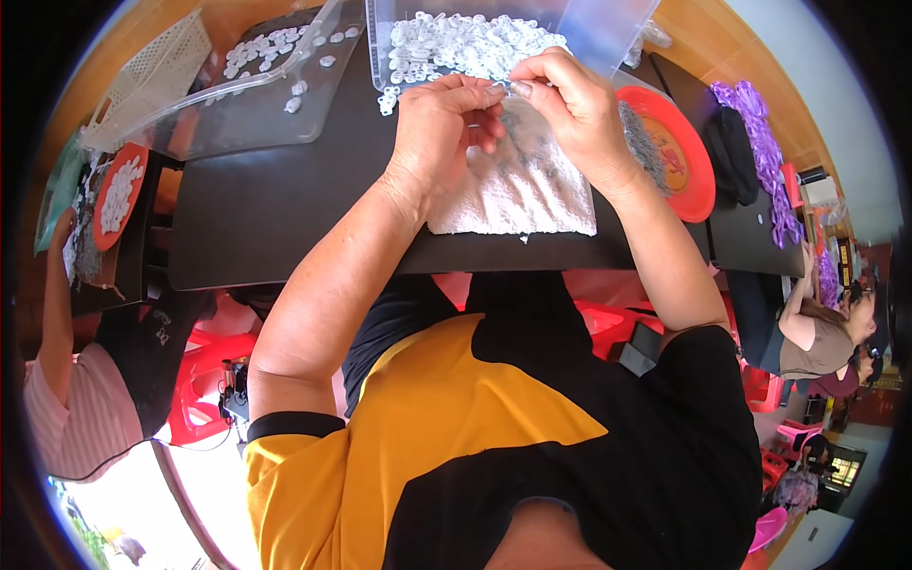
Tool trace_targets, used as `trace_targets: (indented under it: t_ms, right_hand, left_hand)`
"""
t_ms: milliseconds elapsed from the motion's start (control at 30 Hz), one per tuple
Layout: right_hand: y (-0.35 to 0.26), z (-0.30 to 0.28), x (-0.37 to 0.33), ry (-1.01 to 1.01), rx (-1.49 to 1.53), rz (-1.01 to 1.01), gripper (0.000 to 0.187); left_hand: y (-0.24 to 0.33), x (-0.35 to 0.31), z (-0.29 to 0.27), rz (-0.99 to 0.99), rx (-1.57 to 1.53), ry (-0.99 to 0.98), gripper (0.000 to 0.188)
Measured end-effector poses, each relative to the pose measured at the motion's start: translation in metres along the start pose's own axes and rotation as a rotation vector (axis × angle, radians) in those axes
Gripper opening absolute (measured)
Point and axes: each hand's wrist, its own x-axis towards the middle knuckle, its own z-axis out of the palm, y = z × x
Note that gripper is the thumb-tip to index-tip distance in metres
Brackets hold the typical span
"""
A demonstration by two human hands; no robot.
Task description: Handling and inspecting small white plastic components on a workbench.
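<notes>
Over a white towel on the dark table, both of my hands meet with their fingertips nearly touching. My left hand is closed in a pinch of thumb and forefinger, its other fingers curled below. My right hand pinches as well, just beside it. What sits between the fingertips is too small to make out. Right behind the hands stands a clear plastic bin with many small white plastic pieces. A few more white pieces lie by its near left corner.
A clear tray with scattered white pieces stands at the back left. To the right, a red plate holds a heap of small grey parts. Purple strips lie farther right. Co-workers sit at both sides, one near a red plate of white pieces.
</notes>
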Motion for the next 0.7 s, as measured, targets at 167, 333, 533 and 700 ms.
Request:
trace_targets:
  t_ms: [167, 333, 533, 700]
  right_hand:
    - [0.005, 0.007, -0.002, -0.004, 0.055, 0.066, 0.009]
    - [0.009, 0.009, -0.006, -0.05, 0.111, 0.219, 0.008]
    - [0.013, 0.02, -0.017, -0.031, 0.134, 0.271, 0.008]
    - [0.017, 0.023, -0.018, -0.035, 0.21, 0.313, 0.007]
  left_hand:
    - [-0.003, 0.001, -0.002, -0.025, 0.027, -0.005, 0.013]
    - [-0.006, 0.002, -0.001, -0.037, 0.023, 0.009, 0.013]
    - [-0.008, 0.002, 0.001, -0.062, 0.067, 0.056, 0.013]
    - [-0.005, 0.0, 0.005, -0.07, 0.134, 0.125, 0.012]
